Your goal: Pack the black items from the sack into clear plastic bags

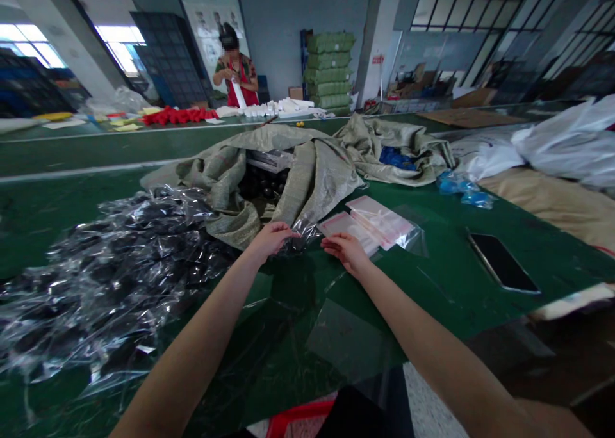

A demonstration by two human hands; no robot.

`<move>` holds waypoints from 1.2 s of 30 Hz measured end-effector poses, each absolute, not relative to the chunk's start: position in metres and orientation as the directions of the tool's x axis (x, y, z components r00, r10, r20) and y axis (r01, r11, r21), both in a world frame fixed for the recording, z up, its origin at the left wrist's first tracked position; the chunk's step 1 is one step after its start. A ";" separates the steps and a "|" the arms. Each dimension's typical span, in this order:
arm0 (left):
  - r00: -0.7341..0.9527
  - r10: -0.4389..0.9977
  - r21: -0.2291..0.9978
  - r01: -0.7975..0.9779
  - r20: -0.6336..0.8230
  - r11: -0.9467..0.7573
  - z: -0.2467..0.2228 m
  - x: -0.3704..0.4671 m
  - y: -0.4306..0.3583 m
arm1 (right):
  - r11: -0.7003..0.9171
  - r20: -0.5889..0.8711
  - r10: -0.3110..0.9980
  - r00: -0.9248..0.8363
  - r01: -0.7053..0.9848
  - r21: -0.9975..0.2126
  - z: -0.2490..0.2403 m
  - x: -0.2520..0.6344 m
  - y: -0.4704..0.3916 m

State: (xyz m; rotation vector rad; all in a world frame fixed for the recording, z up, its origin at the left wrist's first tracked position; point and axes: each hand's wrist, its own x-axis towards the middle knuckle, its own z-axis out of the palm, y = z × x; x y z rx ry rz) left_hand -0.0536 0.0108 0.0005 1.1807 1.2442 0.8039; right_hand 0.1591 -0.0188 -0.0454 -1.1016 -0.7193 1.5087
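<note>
My left hand (275, 238) has its thumb and fingers closed at the edge of a clear plastic bag (303, 232), which lies crumpled at the sack's mouth; whether anything dark is inside it is hard to see. Just to the right, my right hand (346, 251) is half curled with its fingers apart and nothing visible in them. It is close to a stack of flat clear bags (382, 220) with pinkish strips. Beyond both hands, a grey-green woven sack (331, 175) gapes over dark round pieces (264, 185). A big heap of bagged black items (129, 271) spreads on the left.
A phone (502, 263) lies on the green table (446, 284) at right. Behind it are blue wrapped pieces (464, 189), a second woven sack (423, 140) and white plastic bags (571, 140). Across the table a person (240, 73) handles a white item near red pieces (180, 114).
</note>
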 end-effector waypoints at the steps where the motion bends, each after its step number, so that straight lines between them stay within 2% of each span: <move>1: 0.196 0.943 0.960 0.142 -0.268 0.243 -0.001 -0.053 0.011 | -0.232 -0.255 0.967 0.007 -0.394 -0.890 -0.047 0.159 -0.019; 7: 0.248 0.939 0.971 0.073 -0.238 0.227 -0.009 -0.049 0.012 | -0.228 -0.246 0.969 0.023 -0.295 -0.928 -0.053 0.152 -0.017; 16: 0.351 0.898 0.958 -0.009 -0.266 0.287 -0.010 -0.045 0.008 | -0.168 -0.196 0.980 0.026 -0.413 -0.895 -0.056 0.149 -0.015; 19: 0.292 0.915 0.960 0.046 -0.277 0.276 -0.015 -0.044 0.009 | -0.163 -0.180 0.984 0.010 -0.378 -0.911 -0.055 0.148 -0.017; 23: 0.243 0.944 0.973 0.109 -0.225 0.204 -0.016 -0.043 0.009 | -0.156 -0.162 0.987 -0.010 -0.341 -0.927 -0.053 0.148 -0.019; 29: 0.173 0.979 0.963 0.261 -0.108 0.060 -0.006 -0.039 0.003 | -0.159 -0.162 0.987 -0.020 -0.335 -0.929 -0.050 0.150 -0.020; 34: 0.201 0.976 0.903 0.398 0.085 -0.161 -0.006 -0.039 0.003 | -0.146 -0.152 0.988 -0.008 -0.326 -0.934 -0.052 0.150 -0.020; 36: 0.199 0.974 0.882 0.432 0.111 -0.189 -0.009 -0.039 0.004 | -0.143 -0.150 0.989 -0.006 -0.335 -0.931 -0.052 0.151 -0.021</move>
